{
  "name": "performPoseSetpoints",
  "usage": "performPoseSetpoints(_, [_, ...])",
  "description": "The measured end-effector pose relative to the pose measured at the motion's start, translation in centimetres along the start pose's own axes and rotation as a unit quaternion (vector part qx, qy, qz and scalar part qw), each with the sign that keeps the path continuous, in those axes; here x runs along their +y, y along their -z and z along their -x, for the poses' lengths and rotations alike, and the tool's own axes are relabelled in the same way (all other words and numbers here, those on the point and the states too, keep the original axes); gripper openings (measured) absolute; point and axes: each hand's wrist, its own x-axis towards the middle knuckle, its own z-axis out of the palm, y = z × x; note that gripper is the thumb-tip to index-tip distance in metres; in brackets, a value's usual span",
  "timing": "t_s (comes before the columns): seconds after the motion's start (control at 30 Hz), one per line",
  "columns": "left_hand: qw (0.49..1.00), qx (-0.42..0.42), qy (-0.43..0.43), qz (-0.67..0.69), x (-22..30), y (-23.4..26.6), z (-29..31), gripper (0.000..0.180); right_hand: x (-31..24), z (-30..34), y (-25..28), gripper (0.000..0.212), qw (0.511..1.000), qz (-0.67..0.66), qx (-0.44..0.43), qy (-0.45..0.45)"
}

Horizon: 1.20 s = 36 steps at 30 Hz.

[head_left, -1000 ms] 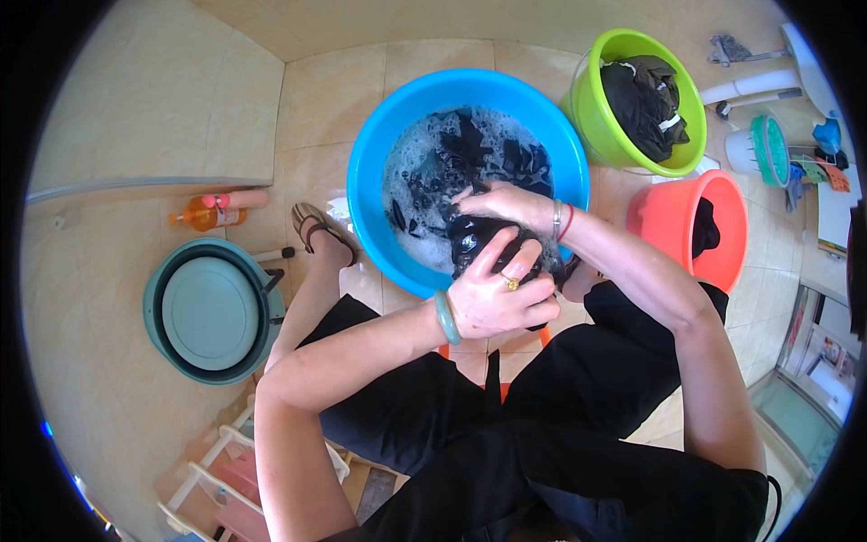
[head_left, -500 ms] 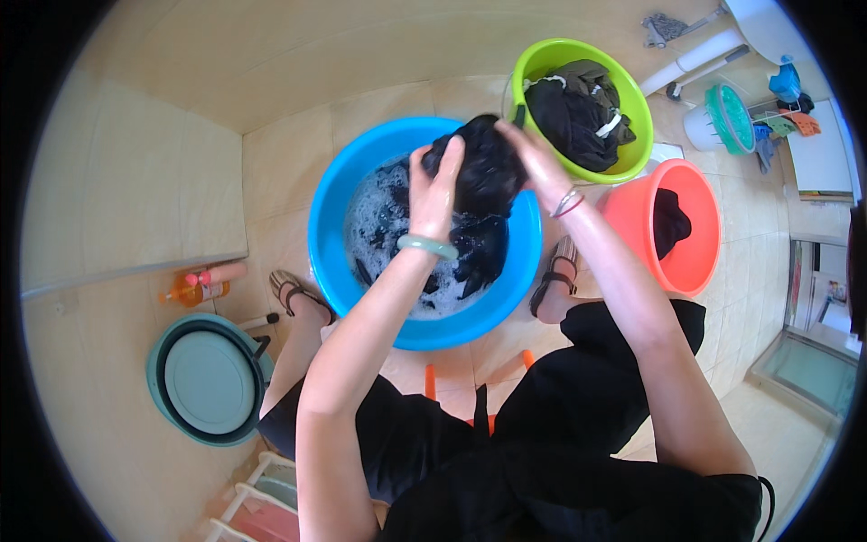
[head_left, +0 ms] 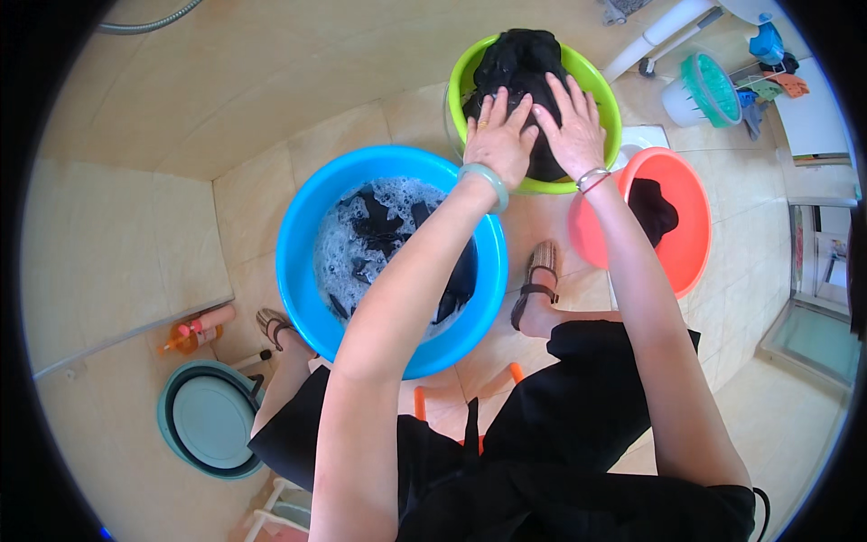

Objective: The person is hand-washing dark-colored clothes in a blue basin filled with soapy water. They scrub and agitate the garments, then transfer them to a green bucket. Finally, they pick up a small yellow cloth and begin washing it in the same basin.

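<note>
Both my hands rest on black wet-looking clothing heaped in the green basin at the far middle. My left hand, below a pale green bangle, lies on the cloth with its fingers stretched. Beside it my right hand is also spread, fingers apart, touching the same dark heap. Neither hand grips anything. Nearer and to the left stands the blue basin, holding foamy water with dark garments partly under the suds. My left forearm hides part of it.
A coral bucket with a black cloth stands at right. Farther back is a bin with a green liner. At left are a grey-green folding basin and an orange bottle. My sandalled feet flank the blue basin.
My hands have moved up and right from above the blue basin to the green one. The black garment they held now lies there, released, with both hands spread on the heap.
</note>
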Motion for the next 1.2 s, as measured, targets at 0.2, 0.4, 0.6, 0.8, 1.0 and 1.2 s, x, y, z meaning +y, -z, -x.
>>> performPoseSetpoints(0.2, [0.977,-0.062,-0.031,-0.201,-2.7,-2.2,-0.5,0.06,0.8,-0.9,-4.7,0.054,0.994,0.045,-0.103,-0.011])
performPoseSetpoints(0.4, [0.999,-0.023,-0.021,-0.034,-3.8,0.5,-1.2,0.048,-1.8,-4.1,-4.2,0.05,0.959,0.176,-0.216,-0.048])
performPoseSetpoints(0.6, [0.979,0.143,0.104,0.103,-13.6,4.4,10.7,0.051,-7.1,1.6,-1.7,0.06,0.975,0.038,0.122,0.183])
performPoseSetpoints(0.8, [0.94,0.043,0.337,-0.013,-22.9,-1.3,26.1,0.068,-13.5,13.6,-12.5,0.072,0.922,-0.099,-0.27,0.259])
performPoseSetpoints(1.0, [0.942,-0.122,0.259,-0.175,-23.3,-4.4,30.0,0.086,-11.2,20.3,-19.1,0.093,0.864,0.083,-0.456,0.196])
performPoseSetpoints(1.2, [0.918,-0.207,0.302,-0.155,-29.2,-9.5,28.6,0.066,-8.6,21.3,-27.6,0.047,0.887,0.111,-0.362,0.264])
